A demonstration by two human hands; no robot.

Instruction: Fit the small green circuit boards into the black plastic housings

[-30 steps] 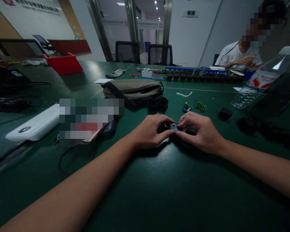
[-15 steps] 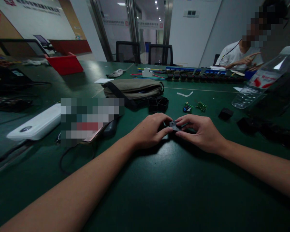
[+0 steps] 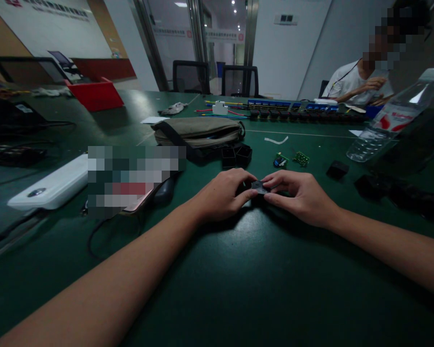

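Note:
Between the fingertips of both hands is a small dark grey plastic part (image 3: 259,187), its edges partly covered by the fingers. My left hand (image 3: 227,195) pinches it from the left with thumb and fingers. From the right, my right hand (image 3: 299,196) grips its other side the same way. Just beyond the hands stand two open black plastic boxes (image 3: 236,156). Two small green circuit boards lie behind my right hand: one with a blue component (image 3: 280,160), and a second board (image 3: 301,159) beside it.
On the green table (image 3: 260,270) are a grey-brown bag (image 3: 198,131), a white power bank (image 3: 52,184), a tilted water bottle (image 3: 394,118), a black block (image 3: 337,169) and a red bin (image 3: 96,94). A person in a white shirt (image 3: 347,84) sits across, near a row of modules (image 3: 292,110).
My right fingers have shifted slightly and the grey part shows a little more of its face. Across the table, the other person's raised hand has moved.

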